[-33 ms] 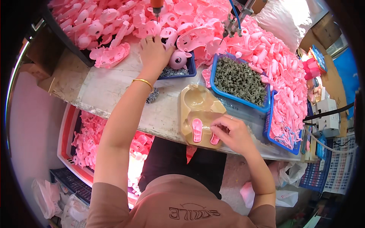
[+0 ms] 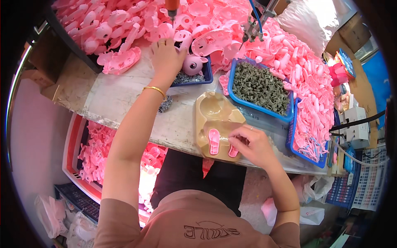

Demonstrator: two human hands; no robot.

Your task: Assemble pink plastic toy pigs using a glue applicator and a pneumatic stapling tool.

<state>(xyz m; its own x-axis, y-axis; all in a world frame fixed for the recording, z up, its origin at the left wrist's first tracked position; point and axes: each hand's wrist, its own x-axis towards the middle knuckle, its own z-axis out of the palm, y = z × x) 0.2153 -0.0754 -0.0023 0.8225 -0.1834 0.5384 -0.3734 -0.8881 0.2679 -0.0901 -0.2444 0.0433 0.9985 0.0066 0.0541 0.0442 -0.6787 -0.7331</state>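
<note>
My left hand [image 2: 168, 60] reaches to the near edge of a heap of pink plastic parts [image 2: 136, 20], its fingers apart. Close beside it, a pink animal-head piece [image 2: 192, 65] with an eye rests over a dark blue tray [image 2: 209, 74] of small metal screws. On the table's front part sits a tan moulded fixture [image 2: 202, 108]. One pink limb-shaped half shell [image 2: 214, 141] lies in its left hollow, open side up. My right hand [image 2: 253, 145] pinches a second such shell [image 2: 233, 151] at the right hollow; the fingers partly cover it.
A blue basket [image 2: 292, 111] of grey-green small parts stands right of the fixture. Farther right is another blue basket [image 2: 294, 144] of thin pink pieces. An orange-bodied power screwdriver [image 2: 172, 5] hangs above the heap, and a metal tool head [image 2: 251, 29] with a blue hose hangs to its right.
My left hand has shifted very slightly to the left. The right hand and the shells in the fixture look the same.
</note>
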